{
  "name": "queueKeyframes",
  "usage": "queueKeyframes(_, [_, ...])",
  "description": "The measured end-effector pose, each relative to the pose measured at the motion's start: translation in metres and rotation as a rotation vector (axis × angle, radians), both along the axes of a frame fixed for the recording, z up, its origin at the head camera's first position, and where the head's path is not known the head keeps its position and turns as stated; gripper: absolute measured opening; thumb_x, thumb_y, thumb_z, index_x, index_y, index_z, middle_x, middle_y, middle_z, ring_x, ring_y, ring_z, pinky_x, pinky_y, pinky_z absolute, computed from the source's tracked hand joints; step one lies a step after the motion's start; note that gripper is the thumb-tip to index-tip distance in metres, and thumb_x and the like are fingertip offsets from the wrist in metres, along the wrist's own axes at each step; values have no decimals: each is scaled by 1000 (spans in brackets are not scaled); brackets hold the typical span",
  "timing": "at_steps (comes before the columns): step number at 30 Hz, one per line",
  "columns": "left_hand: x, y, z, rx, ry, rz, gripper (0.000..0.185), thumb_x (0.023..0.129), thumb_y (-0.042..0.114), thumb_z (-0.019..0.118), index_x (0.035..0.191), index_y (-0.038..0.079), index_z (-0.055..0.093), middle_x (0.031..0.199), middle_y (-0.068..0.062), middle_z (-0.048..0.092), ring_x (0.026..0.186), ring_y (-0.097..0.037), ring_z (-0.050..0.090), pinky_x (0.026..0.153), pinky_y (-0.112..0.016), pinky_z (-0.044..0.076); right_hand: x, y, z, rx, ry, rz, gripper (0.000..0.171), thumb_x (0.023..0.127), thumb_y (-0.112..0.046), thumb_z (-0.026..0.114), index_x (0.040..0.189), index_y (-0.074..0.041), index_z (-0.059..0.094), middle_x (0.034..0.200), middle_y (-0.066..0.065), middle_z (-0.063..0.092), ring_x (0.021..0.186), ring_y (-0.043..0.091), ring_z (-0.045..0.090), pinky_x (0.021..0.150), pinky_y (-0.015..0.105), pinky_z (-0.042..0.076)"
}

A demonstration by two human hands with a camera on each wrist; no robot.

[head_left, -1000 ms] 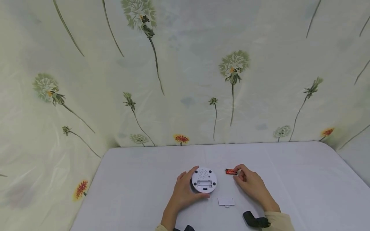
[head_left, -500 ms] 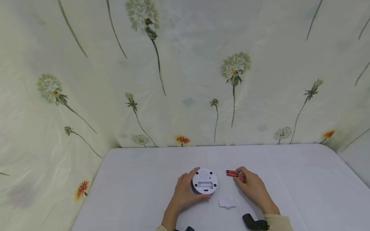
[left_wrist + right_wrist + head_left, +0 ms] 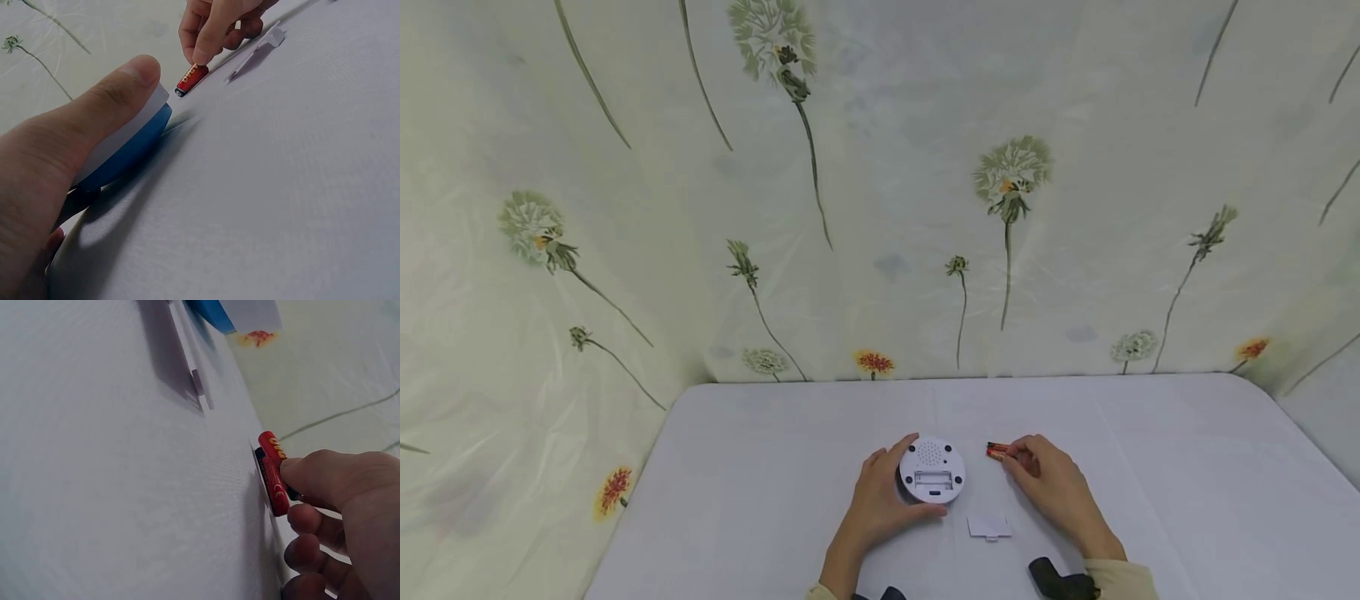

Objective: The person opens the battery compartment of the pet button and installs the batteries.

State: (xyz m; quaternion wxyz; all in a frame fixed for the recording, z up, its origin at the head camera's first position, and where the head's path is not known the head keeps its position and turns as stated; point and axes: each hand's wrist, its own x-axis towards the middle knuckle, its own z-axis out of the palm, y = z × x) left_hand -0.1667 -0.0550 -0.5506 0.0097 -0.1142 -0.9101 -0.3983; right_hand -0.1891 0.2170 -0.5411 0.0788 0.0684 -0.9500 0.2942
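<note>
— What's the right hand [image 3: 1051, 483] doing?
— Fingertips pinch red batteries [image 3: 997, 451] lying on the bench [image 3: 1187, 467], lower centre of the head view.
— And the left hand [image 3: 874, 500]?
— Curled round the white round device [image 3: 932, 472], just left of the batteries.

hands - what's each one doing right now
Left hand: grips the round white device.
Right hand: pinches red batteries on the table.

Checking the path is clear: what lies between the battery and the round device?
Only bare tablecloth between battery and round device, per the head view.
</note>
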Motion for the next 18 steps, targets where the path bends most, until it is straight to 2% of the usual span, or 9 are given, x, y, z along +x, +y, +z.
queueKeyframes(10, [0, 1, 1, -7, 3, 2, 102, 56, 68, 77, 143, 42, 31, 140, 7, 50, 131, -28, 42, 107, -51, 34, 2, 0, 4, -86, 16, 8, 13, 86, -24, 69, 97, -24, 61, 78, -10, 64, 68, 2, 54, 59, 20, 41])
queueKeyframes(15, [0, 1, -1, -12, 2, 6, 102, 56, 69, 76, 143, 43, 30, 141, 7, 49, 132, -27, 42, 108, -50, 34, 2, -3, 8, -162, 85, 49, 13, 87, -19, 68, 96, -23, 60, 80, -9, 63, 71, 1, 55, 57, 19, 45])
queueKeyframes(18, [-1, 1, -2, -13, 3, 6, 103, 55, 71, 75, 143, 43, 30, 141, 7, 49, 132, -27, 42, 108, -51, 34, 3, -4, 8, -198, 92, 62, 12, 87, -18, 68, 96, -21, 60, 80, -9, 63, 72, 0, 54, 55, 19, 46])
